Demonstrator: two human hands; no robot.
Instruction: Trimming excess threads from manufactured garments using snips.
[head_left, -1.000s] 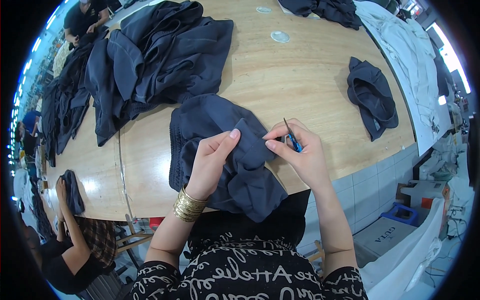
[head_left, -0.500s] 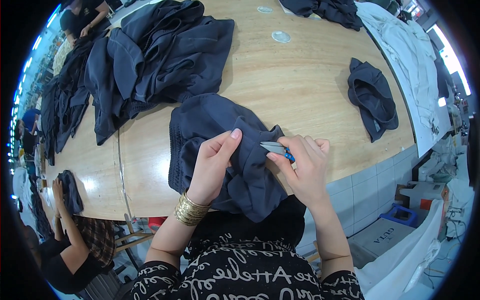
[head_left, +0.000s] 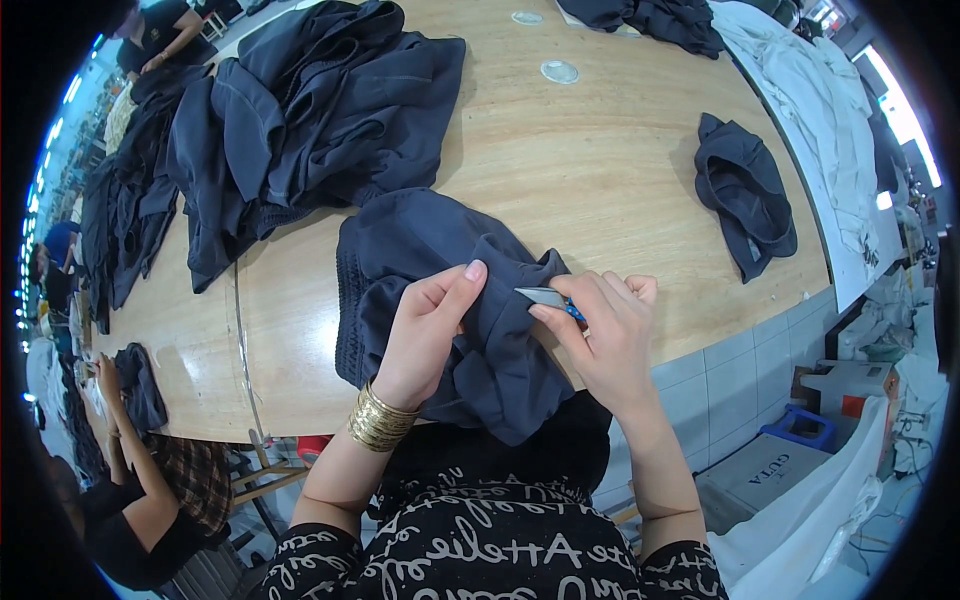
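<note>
A dark grey garment (head_left: 420, 225) with a gathered elastic waistband lies bunched at the table's near edge, partly hanging over it. My left hand (head_left: 432, 318), with gold bangles at the wrist, pinches a fold of its cloth between thumb and fingers. In my right hand (head_left: 605, 325) is a pair of small thread snips (head_left: 543, 297) with blue handles. The blades point left over the cloth, a short way from my left thumb, and look pressed together. Most of the snips' handle is hidden by my fingers.
A large heap of dark garments (head_left: 320, 110) covers the table's far left. At the right lies a single dark garment (head_left: 745, 195), beside white cloth (head_left: 800, 100) past the table edge. One person (head_left: 130, 490) works at the lower left, another (head_left: 160, 40) at the far left.
The snips' blades have closed together and tipped slightly left. My hands and the garment have hardly moved. At the lower left, the other person's hands have shifted a little.
</note>
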